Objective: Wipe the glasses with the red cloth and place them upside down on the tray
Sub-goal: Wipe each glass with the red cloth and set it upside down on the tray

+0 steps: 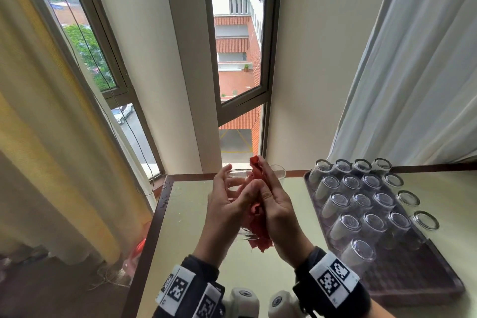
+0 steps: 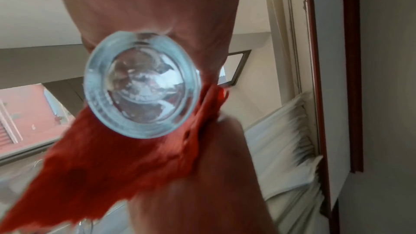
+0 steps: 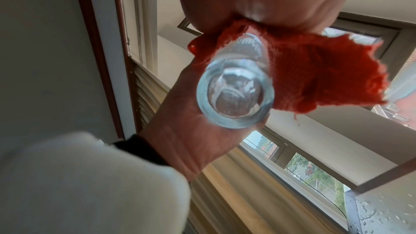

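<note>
Above the table, my left hand (image 1: 233, 188) grips a clear glass (image 1: 238, 175), held tilted with its thick base (image 1: 248, 236) toward me. My right hand (image 1: 268, 183) holds the red cloth (image 1: 258, 217) against the glass's right side, with cloth sticking out above and below the fingers. The left wrist view shows the glass base (image 2: 141, 84) end-on with the cloth (image 2: 112, 166) hanging beside it. In the right wrist view the glass (image 3: 235, 95) lies against the left palm, next to the cloth (image 3: 315, 77). A dark tray (image 1: 438, 279) at the right holds several glasses upside down.
Another clear glass (image 1: 278, 171) stands upright on the table (image 1: 185, 214) just behind my hands. The table's wooden edge (image 1: 147, 235) runs along the left, beside a yellow curtain. A white curtain (image 1: 413, 85) hangs behind the tray. Windows and a wall lie ahead.
</note>
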A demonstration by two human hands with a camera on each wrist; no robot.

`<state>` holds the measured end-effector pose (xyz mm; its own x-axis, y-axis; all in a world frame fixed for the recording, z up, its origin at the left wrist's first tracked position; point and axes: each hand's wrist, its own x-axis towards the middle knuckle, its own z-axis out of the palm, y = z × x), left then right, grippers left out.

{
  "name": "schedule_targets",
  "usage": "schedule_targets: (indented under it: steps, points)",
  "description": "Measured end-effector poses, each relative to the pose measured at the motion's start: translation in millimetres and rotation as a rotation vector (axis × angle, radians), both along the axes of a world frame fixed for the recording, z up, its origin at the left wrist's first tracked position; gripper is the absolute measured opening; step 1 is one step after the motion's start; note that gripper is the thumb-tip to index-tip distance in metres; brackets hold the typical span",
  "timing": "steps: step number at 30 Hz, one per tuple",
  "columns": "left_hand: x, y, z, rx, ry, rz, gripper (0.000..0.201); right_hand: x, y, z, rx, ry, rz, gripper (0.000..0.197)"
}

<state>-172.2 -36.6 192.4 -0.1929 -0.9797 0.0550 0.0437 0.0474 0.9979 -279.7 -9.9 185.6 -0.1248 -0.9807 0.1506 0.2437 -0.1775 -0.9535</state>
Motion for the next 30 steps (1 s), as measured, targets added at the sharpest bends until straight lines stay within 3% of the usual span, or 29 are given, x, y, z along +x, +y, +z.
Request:
schedule_targets:
  steps: [5, 8, 10, 15, 19, 21, 24, 26, 28, 30]
  points:
    - [4, -3, 9, -0.008, 0.052, 0.032, 0.073, -8, 7, -14, 0.272, -0.293, 0.065, 0.036]
    - [8, -4, 10, -0.065, 0.006, 0.041, 0.081, -10, 13, -17, 0.463, -0.459, 0.197, 0.071]
    - [10, -2, 8, -0.076, -0.005, 0.012, 0.081, -15, 10, -19, 0.492, -0.483, 0.181, 0.069]
    - [11, -2, 1, -0.011, -0.104, -0.089, 0.076, -22, 9, -17, 0.212, -0.272, -0.127, 0.025]
    - [5, 3, -1, 0.105, -0.051, -0.092, 0.053, -16, 15, -15, -0.132, 0.139, -0.331, 0.030]
    - [1, 7, -2, 0.138, 0.021, -0.063, 0.047, -14, 14, -14, -0.201, 0.258, -0.392, 0.031]
    - [-1, 10, -4, -0.018, -0.023, -0.001, 0.050, -16, 12, -8, -0.152, 0.086, -0.401, 0.014]
    - [0, 11, -3, -0.126, -0.089, 0.029, 0.049, -16, 11, -4, -0.050, -0.028, -0.348, 0.028]
    - [1, 12, -5, -0.142, -0.071, 0.052, 0.043, -16, 10, -1, -0.023, 0.008, -0.316, 0.029]
    - [2, 12, -2, -0.066, 0.012, 0.048, 0.043, -13, 9, -1, -0.123, 0.143, -0.359, 0.019]
